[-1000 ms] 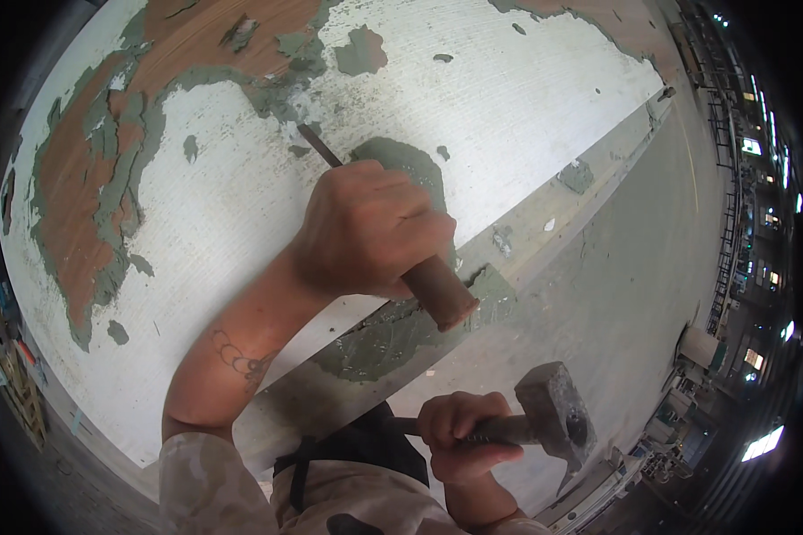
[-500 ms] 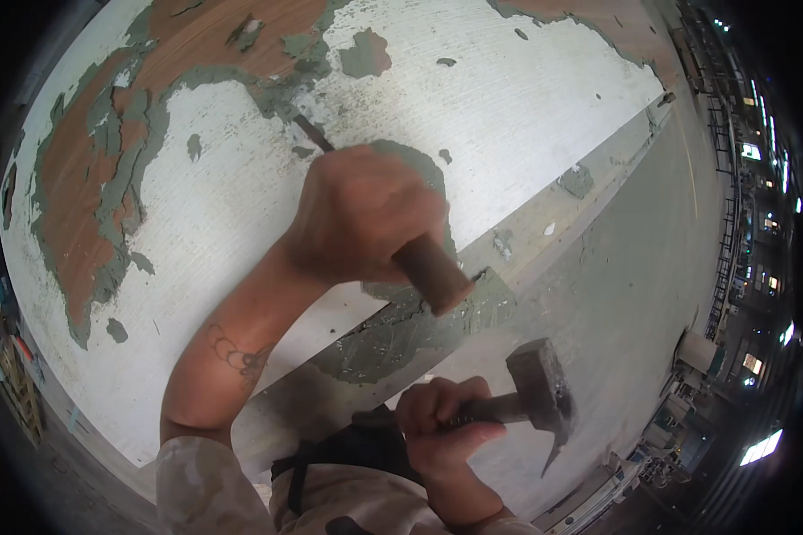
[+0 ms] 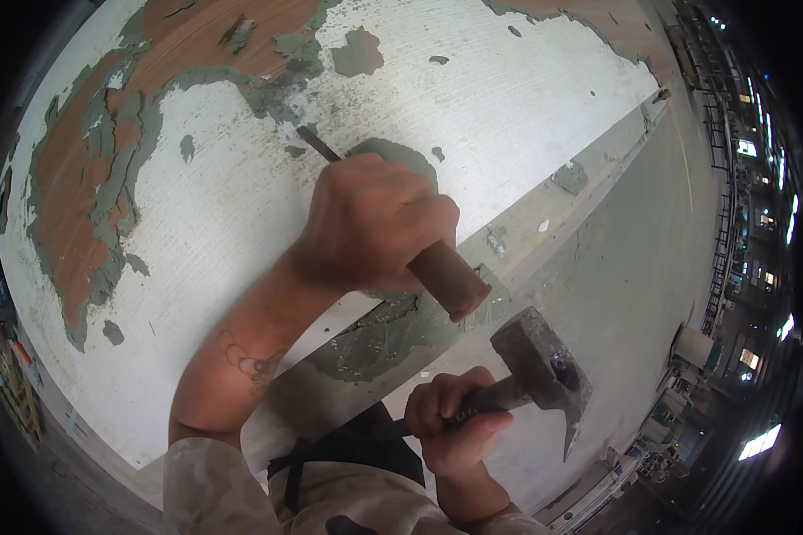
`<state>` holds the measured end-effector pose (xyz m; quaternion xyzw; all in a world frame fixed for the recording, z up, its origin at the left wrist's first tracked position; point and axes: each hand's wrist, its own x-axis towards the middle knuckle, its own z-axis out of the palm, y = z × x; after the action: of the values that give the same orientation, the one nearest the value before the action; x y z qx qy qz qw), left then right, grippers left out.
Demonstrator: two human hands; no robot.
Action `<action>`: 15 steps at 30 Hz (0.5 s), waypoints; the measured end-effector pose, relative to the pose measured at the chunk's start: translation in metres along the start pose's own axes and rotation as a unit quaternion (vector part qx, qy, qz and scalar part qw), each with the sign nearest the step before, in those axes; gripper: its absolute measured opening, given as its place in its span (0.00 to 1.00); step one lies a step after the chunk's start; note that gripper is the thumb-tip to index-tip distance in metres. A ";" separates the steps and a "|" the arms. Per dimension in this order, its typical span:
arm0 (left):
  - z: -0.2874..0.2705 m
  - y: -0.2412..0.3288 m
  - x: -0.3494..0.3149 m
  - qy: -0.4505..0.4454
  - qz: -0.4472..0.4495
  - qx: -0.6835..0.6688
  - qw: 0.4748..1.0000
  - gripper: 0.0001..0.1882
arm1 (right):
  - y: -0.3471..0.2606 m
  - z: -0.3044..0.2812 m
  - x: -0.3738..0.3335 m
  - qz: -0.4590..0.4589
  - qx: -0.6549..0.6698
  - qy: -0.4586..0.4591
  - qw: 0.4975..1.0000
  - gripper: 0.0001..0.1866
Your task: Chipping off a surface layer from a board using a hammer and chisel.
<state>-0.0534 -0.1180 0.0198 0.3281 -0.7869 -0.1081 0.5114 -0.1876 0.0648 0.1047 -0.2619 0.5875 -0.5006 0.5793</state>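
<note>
My left hand (image 3: 375,218) is closed round the handle of a chisel (image 3: 455,283). The dark blade points up and to the left, its tip at a whitish, scraped spot of the grey-green layer on a large white panel (image 3: 232,169). The handle's blunt end sticks out toward the lower right. In my right hand (image 3: 459,423) I grip a hammer (image 3: 544,361) by its dark handle. Its heavy metal head is just below the chisel's butt, apart from it, with the thin claw pointing down.
Ragged grey-green patches (image 3: 111,192) edge bare brown areas (image 3: 58,218) of the panel at the left and top. Along the panel's near edge runs a beam smeared with grey-green material (image 3: 370,343). Beyond lies a smooth floor (image 3: 616,259), with machinery (image 3: 669,428) at the right.
The chisel and my left hand have shifted slightly right and down. The hammer head has risen a little and moved closer to the chisel's butt.
</note>
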 end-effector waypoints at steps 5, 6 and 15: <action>0.002 -0.002 -0.004 -0.011 0.021 0.029 0.999 0.15 | -0.001 -0.025 -0.011 -0.063 0.167 -0.043 0.983 0.37; 0.002 0.000 -0.003 -0.012 0.022 0.027 0.999 0.15 | -0.005 -0.029 -0.014 -0.119 0.201 -0.081 0.969 0.37; 0.008 0.000 -0.002 0.007 0.026 -0.013 1.000 0.17 | 0.034 0.006 0.000 -0.008 0.053 0.019 0.998 0.36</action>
<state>-0.0599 -0.1185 0.0146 0.3014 -0.7899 -0.1025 0.5240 -0.1727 0.0751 0.0757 -0.2257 0.5686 -0.5405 0.5776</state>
